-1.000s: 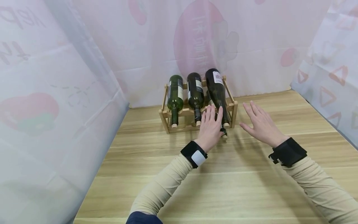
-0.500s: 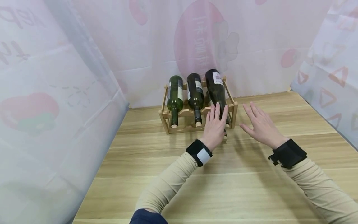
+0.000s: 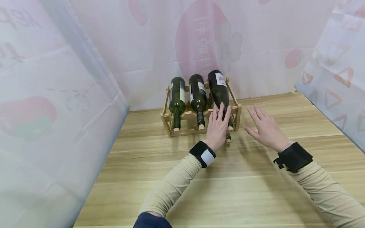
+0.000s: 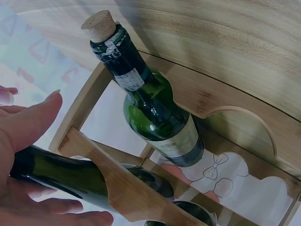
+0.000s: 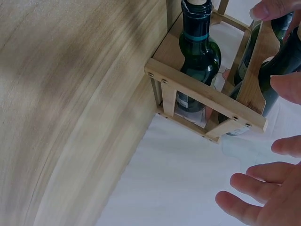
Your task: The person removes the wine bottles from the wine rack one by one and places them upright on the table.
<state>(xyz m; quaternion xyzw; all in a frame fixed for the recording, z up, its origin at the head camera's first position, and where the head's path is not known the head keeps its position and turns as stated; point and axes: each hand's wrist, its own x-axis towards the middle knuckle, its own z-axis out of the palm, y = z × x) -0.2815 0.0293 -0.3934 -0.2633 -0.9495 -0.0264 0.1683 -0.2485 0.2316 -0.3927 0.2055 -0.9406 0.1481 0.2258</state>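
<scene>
Three wine bottles lie on the upper tier of a wooden wine rack (image 3: 239, 117), corked necks toward me: a green bottle (image 3: 177, 95) at left, a dark bottle (image 3: 197, 91) in the middle and a dark bottle with a white label (image 3: 219, 85) at right. My left hand (image 3: 217, 129) is at the right bottle's neck, fingers extended; the left wrist view has this neck (image 4: 70, 179) between spread thumb and fingers. Below it, a corked green bottle (image 4: 150, 103) occupies the lower tier. My right hand (image 3: 266, 128) hovers right of the rack, fingers spread, holding nothing.
The rack stands on a wood-grain table (image 3: 228, 196), near its back edge. Printed pale curtains (image 3: 148, 57) hang behind the table and along both sides. Each wrist wears a black band (image 3: 293, 156).
My left hand has shifted slightly to the right, from beside the right bottle's neck to over it. The right hand keeps its place, and the bottles stay in the rack.
</scene>
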